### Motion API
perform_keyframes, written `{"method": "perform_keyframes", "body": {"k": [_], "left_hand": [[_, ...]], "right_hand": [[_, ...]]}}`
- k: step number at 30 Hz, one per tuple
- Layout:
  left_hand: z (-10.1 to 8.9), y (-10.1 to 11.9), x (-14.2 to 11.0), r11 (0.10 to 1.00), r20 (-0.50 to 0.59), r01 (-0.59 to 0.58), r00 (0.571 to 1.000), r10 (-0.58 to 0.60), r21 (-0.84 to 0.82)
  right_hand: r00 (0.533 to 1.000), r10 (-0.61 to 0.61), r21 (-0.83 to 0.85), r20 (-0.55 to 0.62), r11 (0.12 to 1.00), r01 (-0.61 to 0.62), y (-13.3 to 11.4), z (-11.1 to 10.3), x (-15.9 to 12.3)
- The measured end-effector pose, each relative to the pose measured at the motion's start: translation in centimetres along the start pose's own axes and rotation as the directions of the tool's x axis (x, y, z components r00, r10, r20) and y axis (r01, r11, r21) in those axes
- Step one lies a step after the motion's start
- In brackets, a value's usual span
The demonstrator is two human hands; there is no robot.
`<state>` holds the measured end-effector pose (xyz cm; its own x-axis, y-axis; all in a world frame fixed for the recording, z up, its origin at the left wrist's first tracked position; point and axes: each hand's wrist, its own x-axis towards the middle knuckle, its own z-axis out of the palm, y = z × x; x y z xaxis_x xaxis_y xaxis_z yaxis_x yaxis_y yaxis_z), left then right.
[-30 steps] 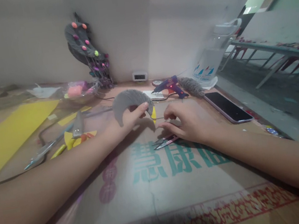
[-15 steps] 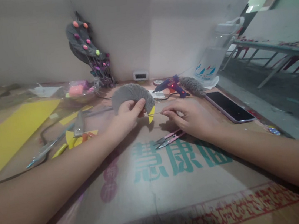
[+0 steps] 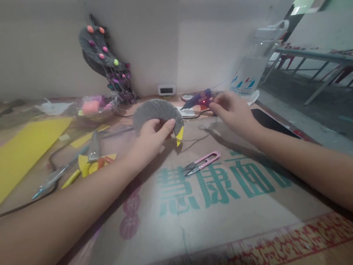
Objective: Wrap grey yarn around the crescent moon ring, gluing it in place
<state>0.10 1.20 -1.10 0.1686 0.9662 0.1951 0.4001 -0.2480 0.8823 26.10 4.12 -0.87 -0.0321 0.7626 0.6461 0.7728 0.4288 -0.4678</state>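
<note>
My left hand (image 3: 159,132) is closed on a crescent (image 3: 151,112) wrapped in grey yarn, its thumb lying along the top. A bare yellow tip (image 3: 180,136) shows at the crescent's right end. From that tip a loose strand of grey yarn (image 3: 197,139) trails right over the board. My right hand (image 3: 231,109) has its fingers closed around the handle of a blue glue gun (image 3: 196,99) with a small red light; the hand hides most of the handle. Pink-handled thread snips (image 3: 202,162) lie in front of the hands.
A finished-looking grey crescent with coloured balls (image 3: 94,47) leans on the wall. Yellow sheet (image 3: 18,160), pliers (image 3: 94,147) and yellow scraps lie left. A small white digital clock (image 3: 166,89) stands behind. At right are a phone (image 3: 273,123) and a water bottle (image 3: 249,66).
My right hand has let go of the yarn end and moved up and right to the glue gun's handle. The strand now lies loose. My left hand stays on the crescent.
</note>
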Motion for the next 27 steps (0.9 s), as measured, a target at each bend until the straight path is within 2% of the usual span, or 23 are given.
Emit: {"method": "perform_keyframes", "body": {"k": [2,4,7,10,14,19,23,27], "left_hand": [[0.0,0.0,0.0,1.000,0.011,0.005,1.000,-0.005,-0.009],[0.0,0.0,0.1,1.000,0.021,0.004,1.000,-0.003,-0.011],[0.0,-0.1,0.1,1.000,0.034,-0.013,0.999,0.014,-0.022],[0.0,0.0,0.0,1.000,0.039,-0.010,0.999,0.011,-0.024],[0.0,0.2,0.0,1.000,0.034,0.013,0.999,-0.013,0.001],[0.0,0.0,0.1,1.000,0.031,0.008,0.999,-0.008,-0.008],[0.0,-0.2,0.1,1.000,0.041,0.007,0.999,-0.006,-0.020],[0.0,0.0,0.0,0.999,0.038,0.007,0.999,-0.006,-0.031]], "right_hand": [[0.996,0.085,-0.011,-0.024,0.996,-0.085,2.6,0.1,0.9],[0.989,0.144,0.037,0.009,0.989,-0.145,4.8,0.4,1.3],[0.973,0.172,0.055,0.154,0.982,-0.182,6.3,1.0,1.5],[0.950,0.206,0.047,0.234,0.974,-0.222,5.8,1.3,2.1],[0.927,0.208,-0.082,0.312,0.978,-0.192,4.6,1.6,3.7],[0.890,0.326,-0.214,0.319,0.939,-0.267,4.4,2.7,5.2],[0.885,0.357,-0.146,0.298,0.934,-0.327,4.1,2.9,5.1],[0.876,0.378,-0.101,0.300,0.926,-0.365,3.1,2.0,4.7]]}}
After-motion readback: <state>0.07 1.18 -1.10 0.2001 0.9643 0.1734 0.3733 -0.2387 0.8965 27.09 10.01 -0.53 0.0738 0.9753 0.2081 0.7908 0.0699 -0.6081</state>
